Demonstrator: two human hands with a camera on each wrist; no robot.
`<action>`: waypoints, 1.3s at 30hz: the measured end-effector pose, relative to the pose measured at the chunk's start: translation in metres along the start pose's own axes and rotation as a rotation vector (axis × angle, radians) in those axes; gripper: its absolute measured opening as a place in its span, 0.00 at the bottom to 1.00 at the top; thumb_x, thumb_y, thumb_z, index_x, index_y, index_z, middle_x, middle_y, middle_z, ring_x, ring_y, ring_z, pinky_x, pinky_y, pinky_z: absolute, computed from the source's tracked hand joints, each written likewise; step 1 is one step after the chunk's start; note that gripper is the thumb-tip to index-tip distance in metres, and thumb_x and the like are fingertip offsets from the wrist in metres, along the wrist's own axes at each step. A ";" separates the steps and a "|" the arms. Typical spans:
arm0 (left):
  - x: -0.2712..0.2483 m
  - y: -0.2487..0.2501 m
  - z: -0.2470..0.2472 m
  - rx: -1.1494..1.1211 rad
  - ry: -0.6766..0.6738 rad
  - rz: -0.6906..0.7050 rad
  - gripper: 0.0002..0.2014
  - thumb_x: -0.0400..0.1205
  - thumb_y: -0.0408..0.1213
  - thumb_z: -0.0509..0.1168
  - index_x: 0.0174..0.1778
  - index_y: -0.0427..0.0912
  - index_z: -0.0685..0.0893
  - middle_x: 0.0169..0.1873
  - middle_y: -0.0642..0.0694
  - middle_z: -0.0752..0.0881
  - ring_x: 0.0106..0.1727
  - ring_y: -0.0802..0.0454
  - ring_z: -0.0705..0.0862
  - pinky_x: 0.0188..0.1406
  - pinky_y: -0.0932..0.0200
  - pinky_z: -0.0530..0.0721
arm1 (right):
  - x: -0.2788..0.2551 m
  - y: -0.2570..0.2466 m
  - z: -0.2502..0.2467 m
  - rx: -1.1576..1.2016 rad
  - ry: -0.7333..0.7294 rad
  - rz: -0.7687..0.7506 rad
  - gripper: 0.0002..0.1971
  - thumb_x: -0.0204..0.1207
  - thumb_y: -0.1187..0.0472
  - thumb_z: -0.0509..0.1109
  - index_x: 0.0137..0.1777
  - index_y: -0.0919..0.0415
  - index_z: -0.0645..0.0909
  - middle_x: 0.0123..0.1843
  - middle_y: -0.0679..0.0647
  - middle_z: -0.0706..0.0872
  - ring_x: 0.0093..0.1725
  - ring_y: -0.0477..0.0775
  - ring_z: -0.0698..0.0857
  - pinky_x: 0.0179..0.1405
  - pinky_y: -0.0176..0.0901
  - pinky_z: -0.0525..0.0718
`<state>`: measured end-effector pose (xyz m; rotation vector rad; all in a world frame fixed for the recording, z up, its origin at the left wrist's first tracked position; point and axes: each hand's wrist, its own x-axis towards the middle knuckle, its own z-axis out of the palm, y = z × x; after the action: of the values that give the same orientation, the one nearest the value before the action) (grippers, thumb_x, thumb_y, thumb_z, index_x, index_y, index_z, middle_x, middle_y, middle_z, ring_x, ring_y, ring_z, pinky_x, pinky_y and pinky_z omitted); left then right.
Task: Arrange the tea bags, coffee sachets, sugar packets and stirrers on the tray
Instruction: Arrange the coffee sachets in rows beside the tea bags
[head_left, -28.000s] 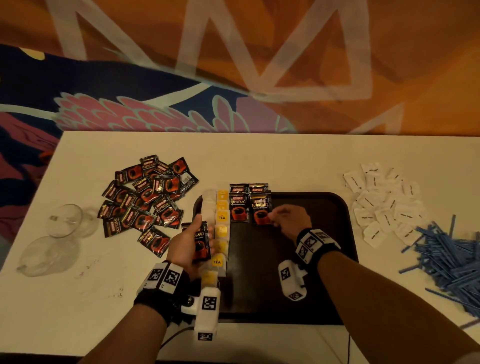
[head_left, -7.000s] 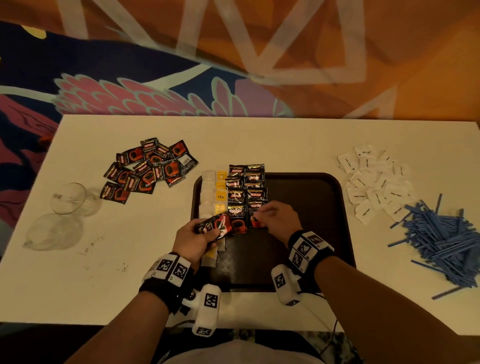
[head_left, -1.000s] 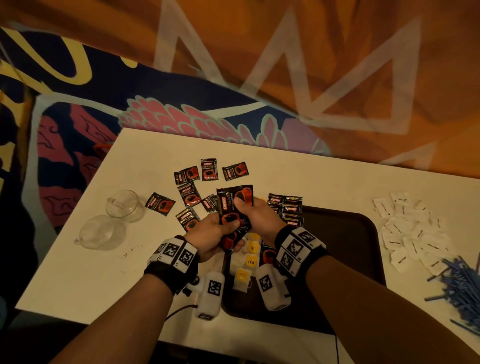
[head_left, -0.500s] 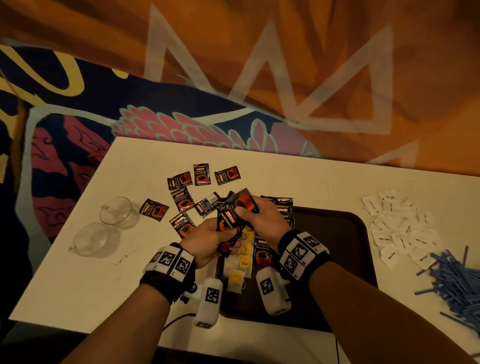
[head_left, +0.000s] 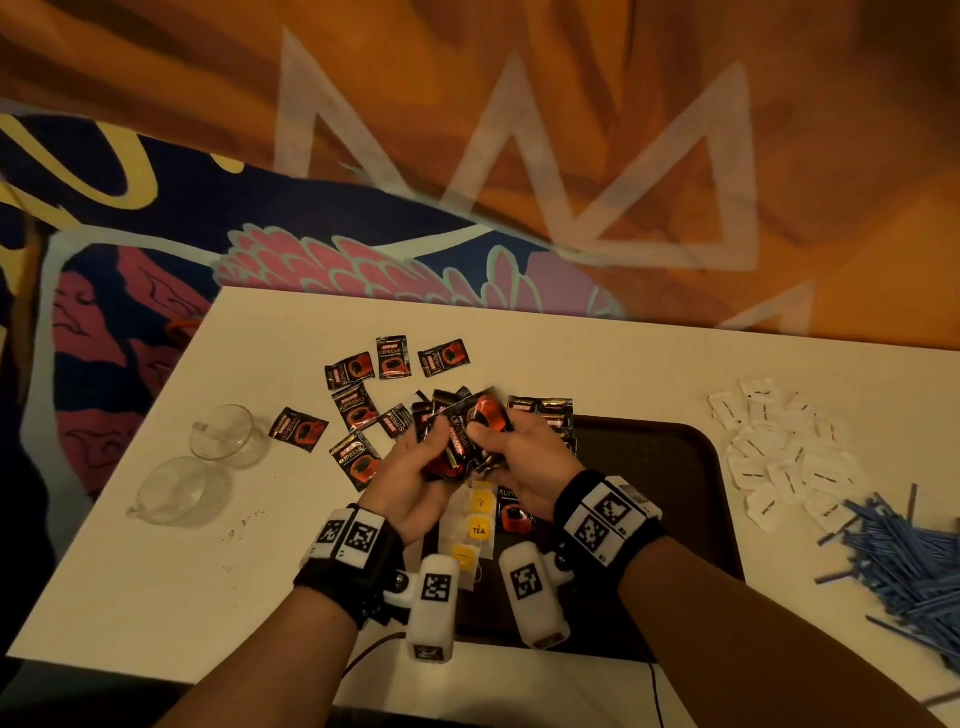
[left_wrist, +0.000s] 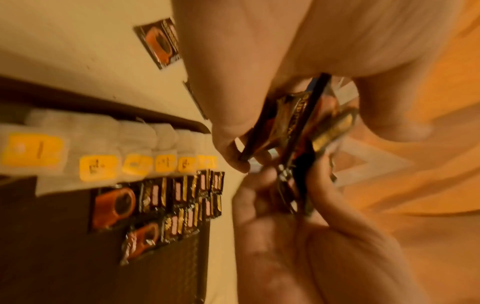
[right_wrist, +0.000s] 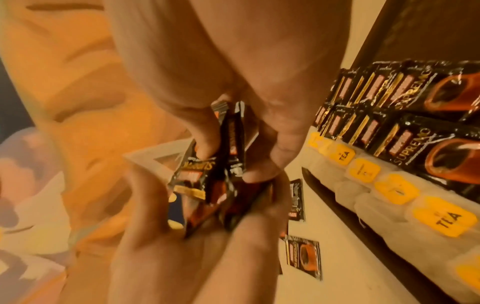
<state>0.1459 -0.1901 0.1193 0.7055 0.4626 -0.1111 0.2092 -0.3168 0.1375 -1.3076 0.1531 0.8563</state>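
Both hands meet above the tray's far left corner, holding a bunch of black-and-red coffee sachets (head_left: 462, 436) between them. My left hand (head_left: 415, 478) grips the bunch from below; my right hand (head_left: 511, 457) pinches its upper sachets (right_wrist: 231, 144). The dark tray (head_left: 649, 467) carries a column of tea bags (head_left: 478, 530) with yellow tags along its left edge and rows of coffee sachets (left_wrist: 182, 195) beside them. Loose coffee sachets (head_left: 358, 405) lie on the table left of the tray. White sugar packets (head_left: 779, 452) and blue stirrers (head_left: 909, 566) lie to its right.
Two clear glass cups (head_left: 208, 462) stand on the white table (head_left: 156, 587) at the far left. A patterned orange, blue and pink wall hanging (head_left: 467, 156) runs behind the table. A cable (head_left: 654, 691) trails off the near edge.
Over the last second both hands stayed together on the bunch of sachets, shifting it a little. Since seven seconds ago the loose pile on the left has thinned and my left hand gathered more.
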 end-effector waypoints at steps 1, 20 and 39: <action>0.001 -0.002 0.005 -0.026 0.001 0.003 0.41 0.61 0.45 0.84 0.68 0.33 0.78 0.60 0.33 0.85 0.57 0.42 0.87 0.51 0.48 0.88 | -0.002 0.002 0.004 -0.031 -0.025 0.006 0.08 0.82 0.66 0.66 0.58 0.61 0.83 0.53 0.58 0.87 0.53 0.56 0.86 0.45 0.46 0.86; -0.012 0.003 0.010 -0.213 -0.044 -0.172 0.20 0.83 0.46 0.58 0.65 0.36 0.79 0.47 0.36 0.86 0.50 0.38 0.86 0.37 0.46 0.87 | -0.023 -0.009 -0.012 -1.436 -0.174 -0.671 0.25 0.62 0.47 0.82 0.52 0.53 0.75 0.78 0.49 0.73 0.78 0.53 0.69 0.74 0.54 0.72; -0.008 -0.007 0.017 -0.184 0.152 -0.037 0.30 0.77 0.45 0.65 0.74 0.33 0.73 0.64 0.34 0.81 0.61 0.41 0.82 0.55 0.45 0.88 | -0.039 0.011 0.000 -1.277 -0.011 -0.577 0.21 0.81 0.51 0.67 0.71 0.57 0.75 0.63 0.54 0.80 0.62 0.55 0.78 0.62 0.48 0.79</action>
<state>0.1427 -0.2068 0.1297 0.5263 0.6240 -0.0491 0.1747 -0.3351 0.1503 -2.3432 -0.8868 0.3998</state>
